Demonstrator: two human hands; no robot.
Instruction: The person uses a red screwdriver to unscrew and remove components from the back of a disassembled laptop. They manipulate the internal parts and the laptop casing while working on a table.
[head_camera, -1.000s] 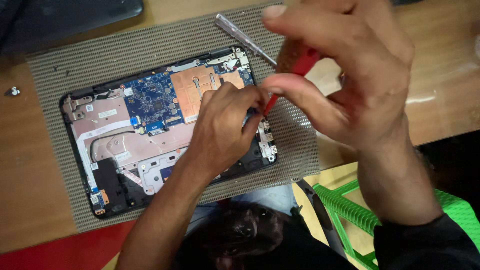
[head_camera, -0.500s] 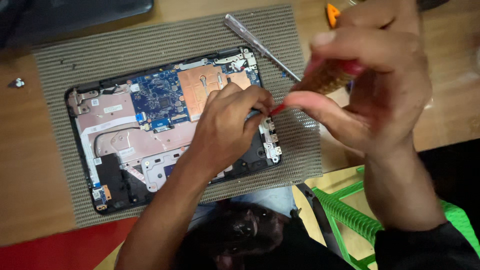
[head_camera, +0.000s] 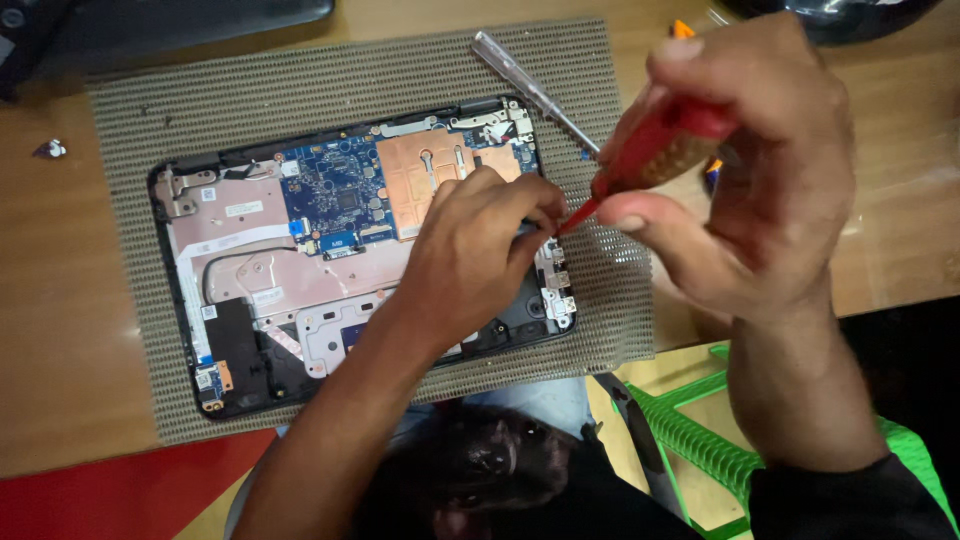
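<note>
An opened laptop base (head_camera: 250, 290) lies on a ribbed grey-brown mat (head_camera: 330, 80), its blue circuit board (head_camera: 335, 195) and copper heat plate (head_camera: 420, 175) exposed. My left hand (head_camera: 470, 255) rests on the board's right side, fingertips pinched near the tip of a screwdriver. My right hand (head_camera: 740, 190) grips the red handle of that screwdriver (head_camera: 665, 140), which slants down-left toward the laptop's right edge. The tip itself is hidden by my left fingers.
A second screwdriver with a clear handle (head_camera: 530, 90) lies on the mat behind the laptop. A small metal part (head_camera: 50, 150) sits on the wooden table at far left. A green plastic stool (head_camera: 700, 430) stands below right, a dark device (head_camera: 180, 25) at the back.
The view has shifted slightly, so the laptop sits a little further right. My right hand with the red screwdriver has drifted right and tilted. My left hand stays on the board.
</note>
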